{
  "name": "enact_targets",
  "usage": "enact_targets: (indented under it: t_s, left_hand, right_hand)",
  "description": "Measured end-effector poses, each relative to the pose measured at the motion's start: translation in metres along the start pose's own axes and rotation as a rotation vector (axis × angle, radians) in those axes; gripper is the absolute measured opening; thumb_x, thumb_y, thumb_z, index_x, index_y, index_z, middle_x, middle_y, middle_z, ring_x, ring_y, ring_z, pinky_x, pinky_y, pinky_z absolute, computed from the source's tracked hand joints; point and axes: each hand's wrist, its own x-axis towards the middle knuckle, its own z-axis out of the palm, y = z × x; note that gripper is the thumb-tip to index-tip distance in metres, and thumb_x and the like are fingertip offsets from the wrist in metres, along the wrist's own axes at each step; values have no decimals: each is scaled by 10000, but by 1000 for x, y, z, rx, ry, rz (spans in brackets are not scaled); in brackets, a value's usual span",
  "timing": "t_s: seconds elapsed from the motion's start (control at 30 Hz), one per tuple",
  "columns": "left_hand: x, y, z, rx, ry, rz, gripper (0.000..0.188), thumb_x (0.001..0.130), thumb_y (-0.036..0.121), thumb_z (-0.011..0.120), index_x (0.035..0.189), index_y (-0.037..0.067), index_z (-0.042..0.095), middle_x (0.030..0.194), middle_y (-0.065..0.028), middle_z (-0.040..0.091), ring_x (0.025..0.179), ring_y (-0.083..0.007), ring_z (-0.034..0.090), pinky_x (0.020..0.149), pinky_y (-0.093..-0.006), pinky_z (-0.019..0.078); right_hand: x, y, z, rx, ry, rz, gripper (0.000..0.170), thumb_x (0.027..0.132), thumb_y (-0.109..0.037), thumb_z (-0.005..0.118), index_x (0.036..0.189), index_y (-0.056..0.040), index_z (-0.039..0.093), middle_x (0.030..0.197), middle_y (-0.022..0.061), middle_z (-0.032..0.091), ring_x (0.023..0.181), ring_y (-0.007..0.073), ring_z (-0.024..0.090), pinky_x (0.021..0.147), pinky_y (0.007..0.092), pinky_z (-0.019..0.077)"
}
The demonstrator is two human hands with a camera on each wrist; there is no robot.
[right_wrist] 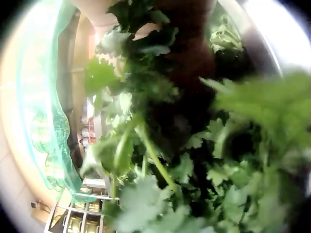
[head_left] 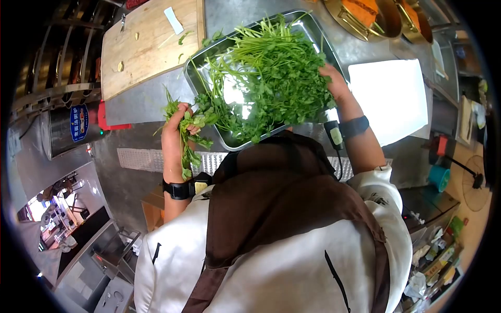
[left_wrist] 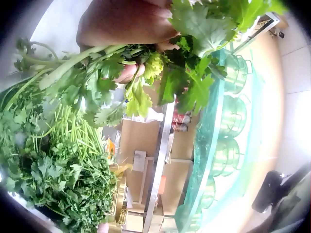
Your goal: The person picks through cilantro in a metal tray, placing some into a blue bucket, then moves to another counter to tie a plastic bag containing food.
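In the head view, a metal tray (head_left: 189, 78) bears a big heap of cilantro (head_left: 284, 68), stems toward the far side and leaves toward the person. My left hand (head_left: 175, 128), left of the tray's near corner, grips a small bunch of cilantro (head_left: 189, 156) with leaves hanging below the fist. The left wrist view shows its stems (left_wrist: 73, 65) passing under the curled fingers. At the heap's right edge, my right hand (head_left: 336, 83) holds leaves; most of its fingers are hidden in the greens. Leaves (right_wrist: 141, 204) fill much of the right wrist view.
A wooden board (head_left: 148, 41) with scraps and a white strip (head_left: 173, 21) lies at the back left. Right of the tray is a white sheet-like surface (head_left: 389, 99). Gold-coloured pans (head_left: 389, 26) with orange contents stand at the back right.
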Motion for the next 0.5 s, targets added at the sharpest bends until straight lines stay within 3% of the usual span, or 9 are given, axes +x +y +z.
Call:
enact_targets:
  t_s: [0.07,0.13,0.2,0.4,0.5]
  left_hand:
    - [2,0,-1,-4,-16,-2,168,868,140,551,999,46,502,760,7,471,549,-65,396,500,-210,327]
    - [1,1,-2,-27,-13,-5,163,869,138,547,999,49,503,764,6,475,552,-64,401,500,-207,330]
    - [2,1,-4,-34,-26,-2,162,869,140,549,994,47,504,762,4,478,549,-63,401,498,-206,330]
    - [3,-1,-13,-57,24,30,170,853,121,547,968,-3,530,773,-44,515,551,-95,406,508,-238,313]
    - [4,-2,-21,-90,-42,28,188,860,140,545,978,-5,533,789,-47,522,569,-100,411,515,-242,323]
  right_hand:
    - [1,-14,-2,242,-30,256,330,828,-181,524,1100,-1,576,994,28,603,877,132,548,780,257,421]
    - [4,-3,-6,190,-34,272,344,831,-210,513,1104,-9,575,1016,42,591,919,141,532,801,270,410]
    - [9,19,-11,12,121,251,348,828,-211,515,1109,-15,574,1012,41,584,924,139,520,803,271,399]
    - [-3,-25,6,139,34,302,363,835,-165,494,1164,-23,544,998,36,595,889,129,537,792,256,410]
    - [-1,-26,14,149,133,275,396,814,-114,503,1201,-31,518,995,41,599,857,137,557,761,242,428]
